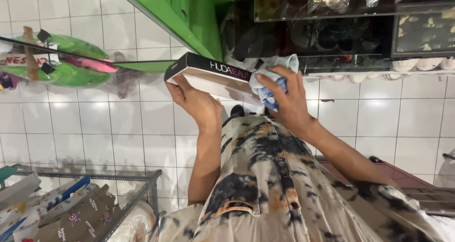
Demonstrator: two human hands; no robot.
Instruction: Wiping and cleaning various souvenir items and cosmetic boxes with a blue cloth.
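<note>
My left hand (194, 100) holds a long flat black box (208, 71) with a pale underside from below, level in front of me. My right hand (286, 102) presses a light blue and white cloth (270, 76) against the right end of that box. Both hands are raised over a white tiled floor (95, 128), just in front of a glass display case (332, 29). My patterned shirt fills the lower middle of the view.
A green counter edge (185, 14) runs diagonally at the top. Green wrapped items (66, 62) lie at the left. A metal wire rack (137, 185) with packaged goods stands at the lower left. A dark red surface (403, 175) is at the lower right.
</note>
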